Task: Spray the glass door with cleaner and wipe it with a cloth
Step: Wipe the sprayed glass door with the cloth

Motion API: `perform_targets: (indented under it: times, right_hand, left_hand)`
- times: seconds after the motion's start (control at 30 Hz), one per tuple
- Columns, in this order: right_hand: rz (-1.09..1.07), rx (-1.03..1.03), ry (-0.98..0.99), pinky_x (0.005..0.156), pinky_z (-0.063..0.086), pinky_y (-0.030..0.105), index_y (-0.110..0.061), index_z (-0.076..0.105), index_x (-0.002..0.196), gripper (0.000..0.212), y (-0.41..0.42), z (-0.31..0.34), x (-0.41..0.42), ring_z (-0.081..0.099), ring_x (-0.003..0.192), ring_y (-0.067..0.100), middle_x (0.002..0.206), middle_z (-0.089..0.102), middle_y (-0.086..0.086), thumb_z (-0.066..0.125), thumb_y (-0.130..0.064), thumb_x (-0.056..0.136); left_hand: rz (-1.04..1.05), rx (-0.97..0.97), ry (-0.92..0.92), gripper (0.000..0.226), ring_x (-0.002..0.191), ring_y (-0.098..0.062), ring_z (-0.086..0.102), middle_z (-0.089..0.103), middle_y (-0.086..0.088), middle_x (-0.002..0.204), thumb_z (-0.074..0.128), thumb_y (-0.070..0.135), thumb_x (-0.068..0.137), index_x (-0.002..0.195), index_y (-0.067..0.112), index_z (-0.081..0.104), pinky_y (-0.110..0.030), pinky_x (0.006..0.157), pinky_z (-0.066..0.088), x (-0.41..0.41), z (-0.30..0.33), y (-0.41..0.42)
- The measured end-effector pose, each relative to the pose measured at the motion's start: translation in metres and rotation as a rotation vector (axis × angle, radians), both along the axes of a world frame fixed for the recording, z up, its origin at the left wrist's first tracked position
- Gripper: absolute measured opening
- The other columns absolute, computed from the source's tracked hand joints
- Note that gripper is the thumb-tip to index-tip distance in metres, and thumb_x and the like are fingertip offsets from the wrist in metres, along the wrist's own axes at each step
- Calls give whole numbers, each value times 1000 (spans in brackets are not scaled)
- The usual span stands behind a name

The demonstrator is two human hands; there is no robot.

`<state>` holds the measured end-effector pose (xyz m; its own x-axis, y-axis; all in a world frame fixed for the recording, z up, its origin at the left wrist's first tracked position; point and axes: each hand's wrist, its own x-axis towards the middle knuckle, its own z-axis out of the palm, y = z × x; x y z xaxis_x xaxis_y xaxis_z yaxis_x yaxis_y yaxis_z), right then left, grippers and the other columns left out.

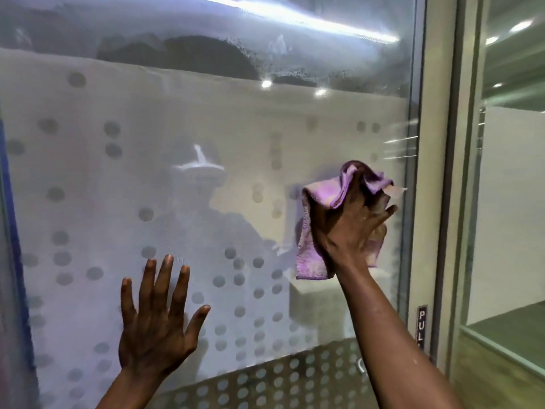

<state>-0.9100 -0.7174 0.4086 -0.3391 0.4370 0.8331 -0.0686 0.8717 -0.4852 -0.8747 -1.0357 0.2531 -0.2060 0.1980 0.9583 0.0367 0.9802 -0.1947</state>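
Observation:
The glass door (177, 119) fills the view, with a frosted band dotted with grey circles and a clear strip above it that shows smeared wet patches. My right hand (351, 228) presses a crumpled purple cloth (309, 255) flat against the glass near the door's right edge. My left hand (156, 323) rests flat on the glass lower down, fingers spread, holding nothing. No spray bottle is in view.
A metal door frame (433, 172) runs down the right side, with a small "PULL" label (421, 326) low on it. Beyond it stands another glass panel (513, 202). A blue vertical strip (14, 231) borders the left edge.

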Motion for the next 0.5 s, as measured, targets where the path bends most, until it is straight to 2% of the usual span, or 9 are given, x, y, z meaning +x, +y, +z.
perform_targets:
  times: [0.07, 0.13, 0.23, 0.37, 0.43, 0.5]
  right_hand:
    - [63, -76, 18, 123, 10, 67, -10, 23, 156, 111, -8, -11, 0, 26, 147, 48, 154, 38, 21, 56, -77, 74]
    - [51, -85, -18, 116, 27, 64, -9, 23, 155, 113, -20, -7, -1, 39, 135, 49, 147, 40, 25, 46, -81, 71]
    - [24, 55, -72, 115, 28, 64, -11, 24, 157, 117, -53, 6, 2, 38, 136, 50, 150, 38, 28, 35, -90, 72]
    - [103, 394, 53, 113, 26, 67, -20, 30, 157, 112, -92, 4, 2, 38, 135, 48, 152, 39, 25, 48, -89, 70]
    - [221, 679, 163, 118, 17, 68, -29, 35, 157, 103, -112, 8, 11, 36, 143, 45, 156, 38, 15, 53, -86, 72]
    - [347, 961, 243, 122, 11, 66, -35, 39, 155, 95, -121, 4, 7, 29, 151, 41, 155, 45, 5, 54, -83, 75]
  left_hand:
    - [32, -3, -13, 86, 154, -41, 24, 27, -20, 165, 43, 60, 92, 160, 13, 21, -69, 121, 17, -1, 0, 1]
    - [35, -6, -4, 85, 154, -41, 24, 27, -20, 165, 43, 60, 92, 160, 12, 22, -70, 120, 17, -2, 0, 2]
    - [25, 0, -2, 84, 154, -40, 24, 27, -19, 166, 45, 59, 93, 160, 14, 22, -70, 121, 18, 0, 1, 3]
    - [-19, 15, 27, 84, 153, -40, 26, 25, -23, 165, 48, 57, 94, 160, 14, 19, -69, 121, 19, 0, 0, 3]
    - [-37, -1, 59, 85, 152, -43, 26, 23, -26, 163, 49, 56, 94, 161, 14, 16, -69, 121, 19, -3, -1, 1]
    - [-40, -22, 75, 85, 152, -45, 25, 18, -26, 163, 49, 56, 95, 161, 16, 12, -69, 121, 18, -2, 1, -2]
